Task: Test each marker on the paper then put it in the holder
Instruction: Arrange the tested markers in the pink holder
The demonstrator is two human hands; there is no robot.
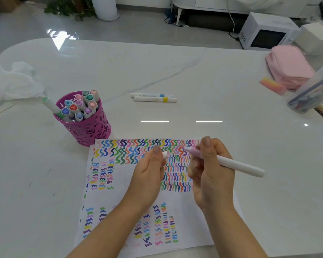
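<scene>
My right hand (211, 170) grips a white marker (237, 164) with a pink uncapped tip that points left, above the paper. My left hand (149, 174) pinches the marker's small white and pink cap (165, 155) just left of that tip. Under both hands lies the white paper (119, 198), covered with rows of coloured squiggles. A magenta cut-out holder (90, 127) stands at the paper's upper left corner with several capped markers in it. Two more white markers, one with a blue band (151, 95) and one with a yellow band (155, 99), lie on the table beyond the paper.
A crumpled white cloth (13, 82) lies at the far left. A pink pouch (289, 66), a pink and yellow eraser (271, 85) and a clear box of pens (311, 92) sit at the right edge. The white marble table (175, 67) ends at the far side, with a microwave (265, 32) on the floor beyond it.
</scene>
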